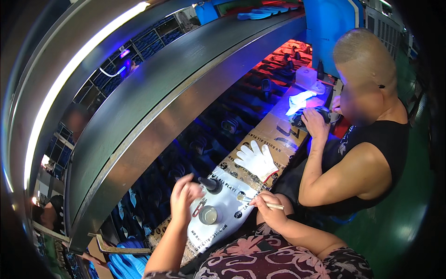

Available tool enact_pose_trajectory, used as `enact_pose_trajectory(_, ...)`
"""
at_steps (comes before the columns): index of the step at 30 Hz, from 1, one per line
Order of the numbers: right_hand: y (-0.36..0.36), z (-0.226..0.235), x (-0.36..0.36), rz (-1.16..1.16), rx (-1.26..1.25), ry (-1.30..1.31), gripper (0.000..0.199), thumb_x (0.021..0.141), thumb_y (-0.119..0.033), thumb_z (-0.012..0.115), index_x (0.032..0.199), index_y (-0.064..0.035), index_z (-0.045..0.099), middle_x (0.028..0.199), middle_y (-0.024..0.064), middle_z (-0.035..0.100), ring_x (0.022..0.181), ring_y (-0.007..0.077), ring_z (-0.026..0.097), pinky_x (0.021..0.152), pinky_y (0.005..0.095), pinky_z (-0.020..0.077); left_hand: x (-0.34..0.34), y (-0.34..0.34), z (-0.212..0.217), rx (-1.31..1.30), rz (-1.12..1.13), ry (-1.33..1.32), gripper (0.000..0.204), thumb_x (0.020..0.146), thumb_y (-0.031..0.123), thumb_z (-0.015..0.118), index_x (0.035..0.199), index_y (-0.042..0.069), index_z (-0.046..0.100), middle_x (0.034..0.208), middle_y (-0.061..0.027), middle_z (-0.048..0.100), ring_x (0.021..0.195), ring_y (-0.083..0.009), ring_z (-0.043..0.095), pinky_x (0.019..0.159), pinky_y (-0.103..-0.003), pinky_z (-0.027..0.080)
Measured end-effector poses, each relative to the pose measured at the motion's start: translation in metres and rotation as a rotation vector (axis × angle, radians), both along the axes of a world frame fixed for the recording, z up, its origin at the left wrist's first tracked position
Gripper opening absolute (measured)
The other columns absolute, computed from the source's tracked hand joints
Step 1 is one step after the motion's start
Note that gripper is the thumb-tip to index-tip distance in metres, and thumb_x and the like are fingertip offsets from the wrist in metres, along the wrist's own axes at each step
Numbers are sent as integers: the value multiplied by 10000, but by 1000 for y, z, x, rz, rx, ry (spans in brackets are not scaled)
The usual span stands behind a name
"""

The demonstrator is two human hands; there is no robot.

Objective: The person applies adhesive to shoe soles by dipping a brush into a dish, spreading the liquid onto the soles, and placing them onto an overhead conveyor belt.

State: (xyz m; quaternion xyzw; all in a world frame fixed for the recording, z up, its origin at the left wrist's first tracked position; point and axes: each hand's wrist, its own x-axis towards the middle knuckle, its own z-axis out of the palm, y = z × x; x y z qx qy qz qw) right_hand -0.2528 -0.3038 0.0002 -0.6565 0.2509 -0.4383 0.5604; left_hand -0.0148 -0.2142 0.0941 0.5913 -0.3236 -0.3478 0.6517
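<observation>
My right hand [269, 209] is closed around a brush [274, 205] with a pale wooden handle; its bristles point left. My left hand [183, 195] is raised beside the ledge, slightly blurred, its fingers loosely bent and apart with nothing visible in them. Close to its fingertips stands a dark cone-nosed bottle [212, 185] with a tilted spout. Below the bottle sits a small round cup [208, 215] with pale contents. Red-handled scissors or snips [198, 208] lie beside the cup. A white knitted glove [256, 159] with a red cuff edge rests farther up the ledge.
Printed sheeting and cardboard cover the narrow ledge [209, 236]. Along its left runs a conveyor with dark shoe parts [230, 124], below a higher belt [153, 83]. At right a seated co-worker [357, 153] handles a dark shoe [309, 117] under blue light. Blue pieces [134, 258] lie lower left.
</observation>
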Motion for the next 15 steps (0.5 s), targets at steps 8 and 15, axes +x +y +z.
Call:
enact_pose_trajectory(8,35,8,55,168,24,93,213,887,-158,613,739,-8,635,710,73,551,703,193,535,678,307,426,70,365,-139,534,944,382,532,887,373,592,1286,53,445,1064,-157,581,839,-232,599,737,-341,517)
enact_pose_trajectory(15,71,15,110,323,-73,115,202,904,-106,532,743,1,587,751,50,531,721,149,503,703,281,401,65,494,-194,119,1227,815,954,808,532,641,1448,11,163,1441,-231,325,1304,-370,377,1074,-468,339)
